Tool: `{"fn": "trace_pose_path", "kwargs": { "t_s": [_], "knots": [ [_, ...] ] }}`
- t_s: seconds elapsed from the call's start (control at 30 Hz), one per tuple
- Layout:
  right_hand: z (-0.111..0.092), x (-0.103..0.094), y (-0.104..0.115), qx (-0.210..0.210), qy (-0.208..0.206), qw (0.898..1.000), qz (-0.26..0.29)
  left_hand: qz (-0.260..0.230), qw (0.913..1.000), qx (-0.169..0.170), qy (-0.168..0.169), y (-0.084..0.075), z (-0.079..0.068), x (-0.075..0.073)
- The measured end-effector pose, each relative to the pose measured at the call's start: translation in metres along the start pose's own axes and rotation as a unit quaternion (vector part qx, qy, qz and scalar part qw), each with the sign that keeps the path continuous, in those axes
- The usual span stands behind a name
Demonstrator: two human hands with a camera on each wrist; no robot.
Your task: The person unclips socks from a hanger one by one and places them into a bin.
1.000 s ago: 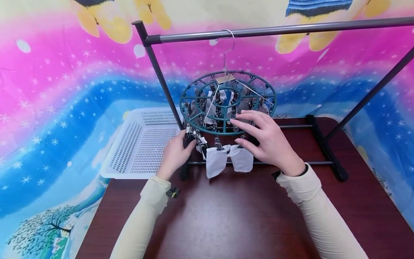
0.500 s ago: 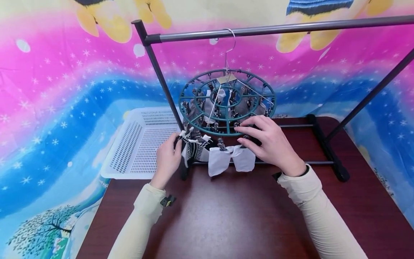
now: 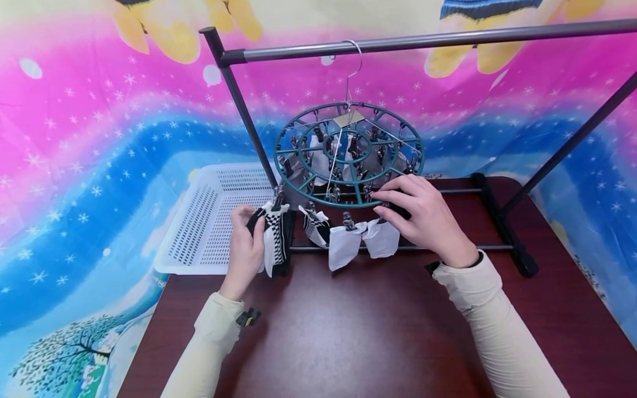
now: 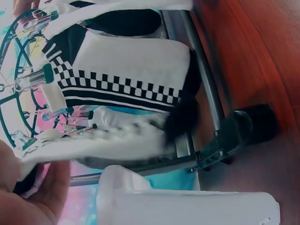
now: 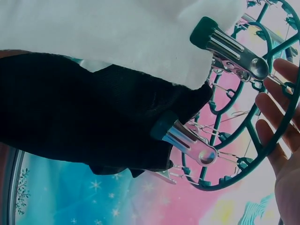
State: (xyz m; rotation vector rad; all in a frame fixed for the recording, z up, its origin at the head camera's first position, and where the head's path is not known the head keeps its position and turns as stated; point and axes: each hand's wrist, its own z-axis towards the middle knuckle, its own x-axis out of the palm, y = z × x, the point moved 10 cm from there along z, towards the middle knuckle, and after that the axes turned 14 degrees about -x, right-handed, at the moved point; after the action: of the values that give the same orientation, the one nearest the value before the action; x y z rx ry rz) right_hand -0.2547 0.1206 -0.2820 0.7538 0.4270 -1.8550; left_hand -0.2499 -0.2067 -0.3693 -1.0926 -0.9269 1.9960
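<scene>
A round green clip hanger (image 3: 359, 203) hangs by its wire hook, with socks in its metal clips. At its front left my left hand (image 3: 242, 251) pinches a black-and-white checkered sock (image 3: 276, 240) between thumb and fingers. In the left wrist view that sock (image 4: 103, 145) is blurred beside another checkered sock (image 4: 126, 61). My right hand (image 3: 423, 221) is at the front right of the ring, fingers fairly straight. The right wrist view has these fingers (image 5: 271, 112) behind the green rim, near a clip (image 5: 234, 51) bearing a white sock (image 5: 117, 37); a black sock (image 5: 84, 112) hangs alongside.
A dark metal rack bar (image 3: 298, 52) carries the hanger, and its foot (image 3: 522, 262) stands on the brown table (image 3: 338, 331). A white perforated basket (image 3: 171, 260) sits at the left, close to my left hand. A patterned cloth (image 3: 99, 138) covers the wall behind.
The hanger has turned, bringing checkered socks round to the front left and shifting the white socks right. My left hand has moved left and down; my right hand slightly right.
</scene>
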Motion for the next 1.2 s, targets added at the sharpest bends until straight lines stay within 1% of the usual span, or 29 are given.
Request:
{"fn": "trace_pose_path", "kwargs": {
  "t_s": [0.07, 0.2, 0.27, 0.33, 0.43, 0.7, 0.87, 0.93, 1.07, 1.13, 1.2],
  "knots": [
    [-0.001, -0.001, -0.002, 0.004, 0.0, 1.0, -0.002, -0.01, 0.9997, 0.02, -0.009, -0.002, -0.002, -0.002],
    [-0.004, -0.002, -0.004, 0.01, 0.0, 1.0, -0.003, 0.009, 0.9968, 0.075, -0.028, -0.009, -0.006, -0.006],
    [-0.005, -0.002, -0.006, 0.013, -0.001, 1.0, -0.003, 0.015, 0.9956, 0.089, -0.027, -0.01, -0.007, -0.006],
    [-0.007, -0.002, -0.007, 0.015, -0.003, 1.0, -0.002, 0.021, 0.9955, 0.089, -0.022, -0.008, -0.007, -0.005],
    [-0.009, -0.003, -0.01, 0.017, -0.005, 1.0, -0.003, 0.014, 0.9963, 0.084, -0.015, -0.007, -0.009, -0.004],
    [-0.011, -0.006, -0.015, 0.022, -0.008, 1.0, -0.004, 0.01, 0.996, 0.085, -0.025, -0.006, -0.013, -0.006],
    [-0.01, -0.007, -0.013, 0.029, -0.018, 0.999, -0.005, 0.017, 0.9961, 0.085, -0.017, -0.003, -0.016, -0.01],
    [-0.008, -0.007, -0.01, 0.033, -0.026, 0.999, -0.004, 0.021, 0.996, 0.086, -0.014, -0.002, -0.018, -0.012],
    [-0.001, -0.008, 0.0, 0.036, -0.047, 0.998, 0.0, 0.029, 0.9956, 0.086, -0.023, 0.0, -0.022, -0.018],
    [0.005, -0.009, 0.008, 0.027, -0.059, 0.998, 0.0, 0.03, 0.9952, 0.089, -0.025, 0.0, -0.024, -0.021],
    [0.012, -0.009, 0.02, 0.006, -0.073, 0.997, 0.0, 0.032, 0.9948, 0.093, -0.025, -0.001, -0.026, -0.023]
  ]
}}
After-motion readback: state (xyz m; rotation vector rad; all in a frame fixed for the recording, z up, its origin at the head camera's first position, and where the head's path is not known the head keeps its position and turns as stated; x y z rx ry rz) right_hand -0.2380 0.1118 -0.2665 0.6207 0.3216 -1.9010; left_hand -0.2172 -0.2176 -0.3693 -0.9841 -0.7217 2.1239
